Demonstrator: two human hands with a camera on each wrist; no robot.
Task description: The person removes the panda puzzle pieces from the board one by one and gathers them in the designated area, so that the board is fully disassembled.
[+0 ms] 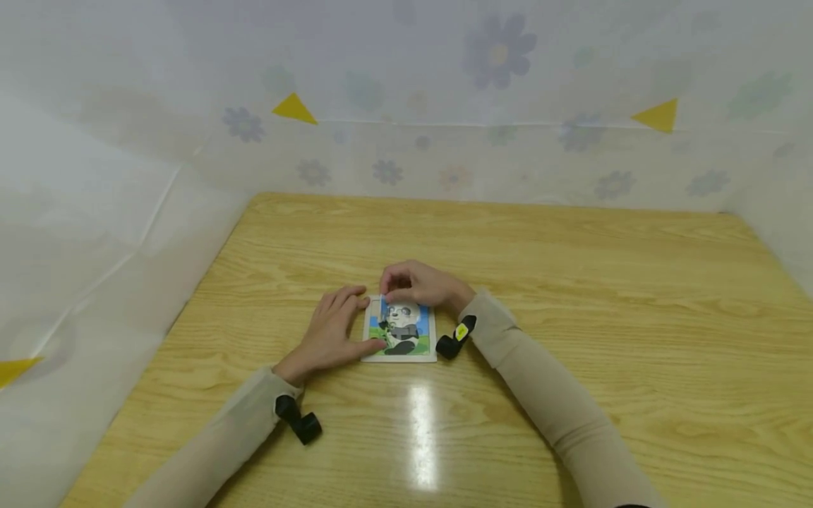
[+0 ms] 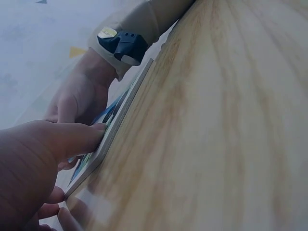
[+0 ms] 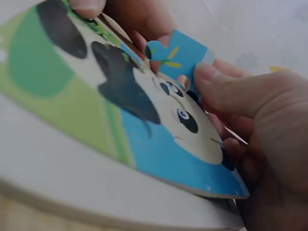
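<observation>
A: Checking near side first. Left hand [image 1: 332, 331] lies flat, fingers straight, thumb tip on the near-left corner of the panda puzzle [image 1: 400, 331], pinning it to the counter [image 1: 571, 282]. Nothing held there.

B: And the piece?

A: Blue piece [image 3: 177, 57] sits in the right hand [image 1: 419, 283], pinched between fingertips at the puzzle's far-left corner. Grip is narrow, closed on the piece.

B: Which way from grip to slot?

A: Straight down and slightly toward the person; the piece is tilted up off the board in the right wrist view. The puzzle's long axis runs near to far, so the right hand is the nearer one to that corner.

B: Anything hidden?

A: The empty slot itself sits under the right fingers. Can't tell if a tab is already seated. The left wrist view shows only the board edge-on.
</observation>
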